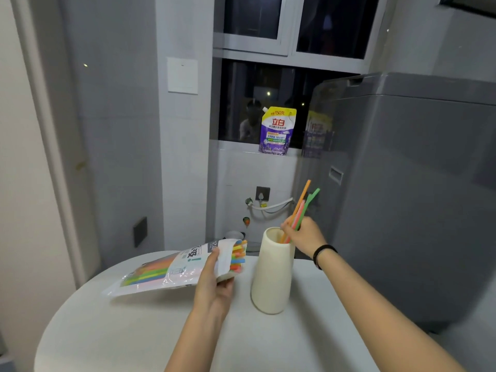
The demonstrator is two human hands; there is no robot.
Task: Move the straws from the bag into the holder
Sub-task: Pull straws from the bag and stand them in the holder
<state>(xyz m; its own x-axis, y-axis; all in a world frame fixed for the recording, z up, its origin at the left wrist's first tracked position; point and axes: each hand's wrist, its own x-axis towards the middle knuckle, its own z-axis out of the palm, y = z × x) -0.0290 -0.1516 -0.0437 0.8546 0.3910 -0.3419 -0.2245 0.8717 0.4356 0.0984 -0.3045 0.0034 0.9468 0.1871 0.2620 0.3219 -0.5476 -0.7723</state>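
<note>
The right hand (304, 235) pinches a small bunch of thin plastic straws (302, 208), orange, pink and green, at the mouth of the holder (271, 275); their lower ends dip inside it and their tops lean away to the right. The holder is a tall, matte, cream vase shape, wide at the base and narrower at the neck, standing upright on the round pale worktop (134, 331) between the two hands. The left hand (216, 284) grips the open end of a glossy, crinkled clear plastic bag (166, 269), which stretches left of that hand. Bright straw ends (238, 255) poke from the bag's mouth, just left of the holder.
</note>
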